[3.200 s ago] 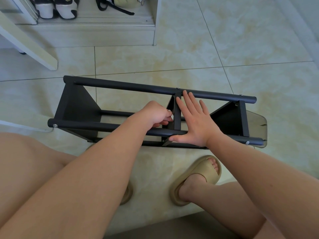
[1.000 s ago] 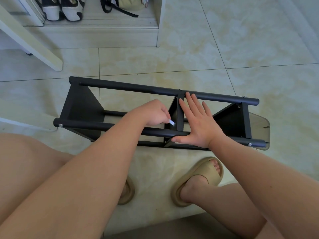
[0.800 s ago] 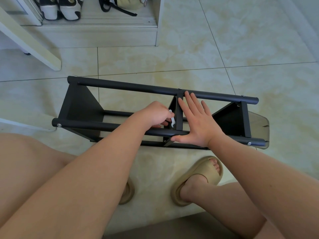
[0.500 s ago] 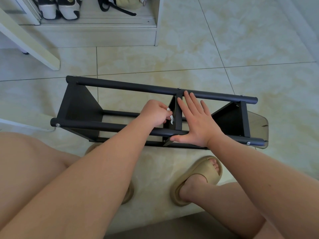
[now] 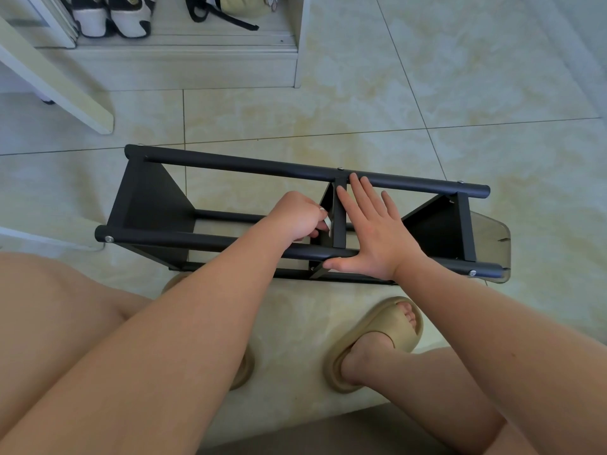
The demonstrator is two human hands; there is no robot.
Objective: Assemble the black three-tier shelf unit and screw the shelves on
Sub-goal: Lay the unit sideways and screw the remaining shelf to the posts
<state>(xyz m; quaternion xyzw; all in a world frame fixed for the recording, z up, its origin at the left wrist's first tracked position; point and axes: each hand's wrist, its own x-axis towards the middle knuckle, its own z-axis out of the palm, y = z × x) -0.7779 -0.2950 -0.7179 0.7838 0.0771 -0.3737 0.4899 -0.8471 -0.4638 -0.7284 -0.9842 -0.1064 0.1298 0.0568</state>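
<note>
The black shelf unit (image 5: 230,167) lies on its side on the tiled floor, its round poles running left to right and three shelf panels standing between them. My right hand (image 5: 374,234) lies flat with straight fingers against the middle shelf (image 5: 340,218), its thumb on the near pole. My left hand (image 5: 297,220) is curled just left of that shelf and pinches a small silver hex key (image 5: 328,223) against the panel. The key's tip is hidden behind the shelf edge.
A white cabinet (image 5: 184,60) with shoes (image 5: 111,14) stands at the back left. A white slanted board (image 5: 56,83) crosses the far left. A smoky translucent panel (image 5: 492,238) lies under the unit's right end. My slippered feet (image 5: 377,343) rest close in front.
My left hand has kept twisting the small key beside the middle shelf, the key swinging between low and upright. My right hand and the shelf unit have stayed put.
</note>
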